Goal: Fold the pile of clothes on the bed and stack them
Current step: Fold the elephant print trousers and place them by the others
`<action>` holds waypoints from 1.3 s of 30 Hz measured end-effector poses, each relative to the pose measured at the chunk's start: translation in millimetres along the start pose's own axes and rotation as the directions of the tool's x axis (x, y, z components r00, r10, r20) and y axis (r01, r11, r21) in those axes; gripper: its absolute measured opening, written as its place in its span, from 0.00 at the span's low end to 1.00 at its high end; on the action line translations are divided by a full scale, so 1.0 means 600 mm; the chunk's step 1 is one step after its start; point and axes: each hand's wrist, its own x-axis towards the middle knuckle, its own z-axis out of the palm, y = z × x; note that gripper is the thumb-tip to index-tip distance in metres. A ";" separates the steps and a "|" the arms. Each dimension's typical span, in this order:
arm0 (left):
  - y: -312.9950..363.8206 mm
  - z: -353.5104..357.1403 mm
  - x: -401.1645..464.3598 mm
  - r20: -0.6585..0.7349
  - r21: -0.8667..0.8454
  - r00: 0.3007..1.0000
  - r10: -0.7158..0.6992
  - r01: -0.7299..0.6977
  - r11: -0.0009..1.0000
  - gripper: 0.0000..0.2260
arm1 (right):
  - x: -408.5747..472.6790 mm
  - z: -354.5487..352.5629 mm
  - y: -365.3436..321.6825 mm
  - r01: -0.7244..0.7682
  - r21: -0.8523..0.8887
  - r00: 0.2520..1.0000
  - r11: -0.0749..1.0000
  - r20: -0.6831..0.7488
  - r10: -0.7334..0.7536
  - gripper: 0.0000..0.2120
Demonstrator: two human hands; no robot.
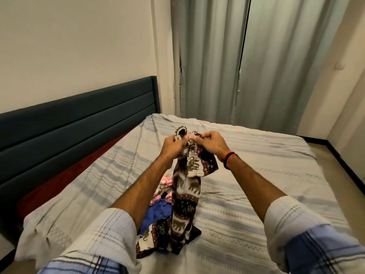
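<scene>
Rolled-up sleeves (102, 230) are seen nearest. Patterned trousers (185, 196) are pinched at the waistband by the left hand (173, 146) and right hand (210, 143), hanging below both onto the pile of clothes (158, 212).

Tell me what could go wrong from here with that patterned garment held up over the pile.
1. The elephant-print garment is bunched at its top between the left hand and right hand; unless it is spread first, the fold will likely come out twisted.
2. Its lower end trails onto the clothes pile, so lifting or shaking it may drag loose pieces across the bedspread.
3. No folded stack is visible yet, so clear room beside the pile should be kept.
</scene>
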 end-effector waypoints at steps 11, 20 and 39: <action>0.000 0.032 -0.008 -0.074 -0.061 0.997 0.001 -0.006 0.998 0.09 | -0.052 -0.016 0.002 0.165 -0.070 0.984 0.984 0.072 -0.160 0.29; 0.011 0.032 -0.014 -0.063 -0.081 0.998 0.029 -0.034 0.996 0.08 | -0.053 -0.010 0.032 0.075 -0.211 0.996 0.975 0.070 -0.061 0.17; 0.073 -0.105 0.032 -0.412 0.275 0.886 0.212 -0.101 0.956 0.13 | 0.029 -0.164 0.004 0.184 0.124 0.979 0.975 -0.116 -0.169 0.08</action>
